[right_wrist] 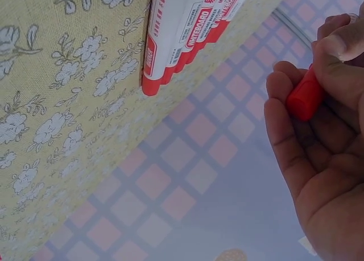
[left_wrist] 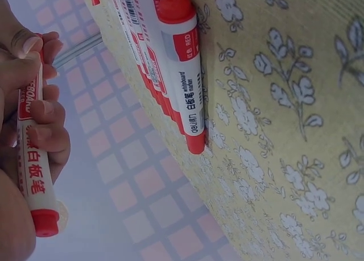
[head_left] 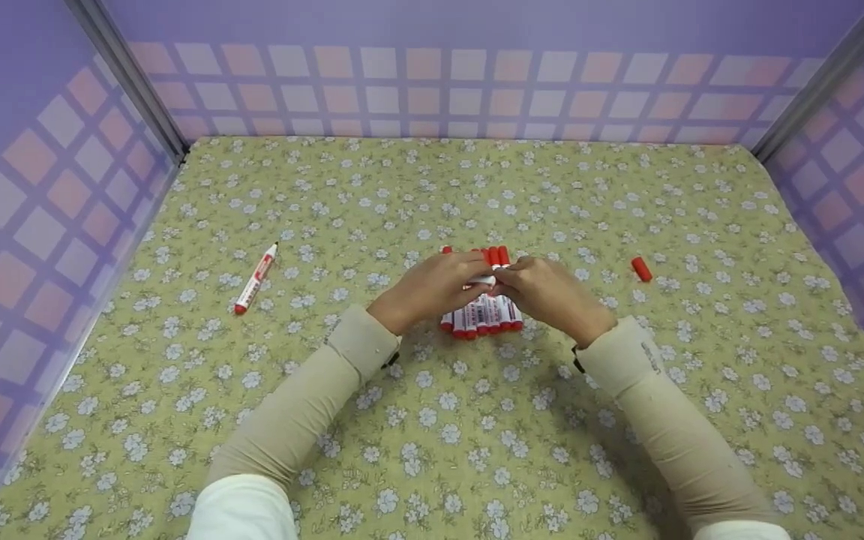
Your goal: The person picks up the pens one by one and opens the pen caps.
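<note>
Over a row of red-capped whiteboard markers (head_left: pixel 481 321) lying side by side on the floral cloth, my two hands meet. My left hand (head_left: pixel 453 279) grips one white marker (left_wrist: pixel 33 175) with red print and a red end. My right hand (head_left: pixel 523 280) pinches a red cap (right_wrist: pixel 305 97) between thumb and fingers, right at that marker's tip (head_left: pixel 483 280). The left wrist view shows the marker row (left_wrist: pixel 177 67) beside the held marker, and the right wrist view shows the row's ends (right_wrist: pixel 181 36).
An uncapped marker (head_left: pixel 255 278) lies alone to the left on the green floral cloth (head_left: pixel 477 450). A loose red cap (head_left: pixel 641 269) sits to the right. Purple checked walls (head_left: pixel 432 90) close in the back and both sides.
</note>
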A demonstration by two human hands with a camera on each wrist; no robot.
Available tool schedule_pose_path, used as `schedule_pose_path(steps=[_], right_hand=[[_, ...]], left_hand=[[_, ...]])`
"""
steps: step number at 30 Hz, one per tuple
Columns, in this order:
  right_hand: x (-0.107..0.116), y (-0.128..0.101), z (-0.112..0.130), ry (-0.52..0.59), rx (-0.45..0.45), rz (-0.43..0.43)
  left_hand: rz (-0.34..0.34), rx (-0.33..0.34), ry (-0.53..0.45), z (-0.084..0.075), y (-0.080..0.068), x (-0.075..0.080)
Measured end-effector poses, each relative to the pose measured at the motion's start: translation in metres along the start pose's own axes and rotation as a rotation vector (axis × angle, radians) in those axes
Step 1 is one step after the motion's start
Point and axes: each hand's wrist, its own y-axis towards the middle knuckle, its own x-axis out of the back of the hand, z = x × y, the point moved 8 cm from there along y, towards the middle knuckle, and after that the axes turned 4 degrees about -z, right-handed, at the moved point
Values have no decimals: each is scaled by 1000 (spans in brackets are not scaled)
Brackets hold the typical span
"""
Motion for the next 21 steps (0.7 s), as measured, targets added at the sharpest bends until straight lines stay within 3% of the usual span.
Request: schedule_pose_path(steps=[21], right_hand=[[1,-1,4,-5,73,-66]], left_hand=[[0,-17,-18,0,-1,2]])
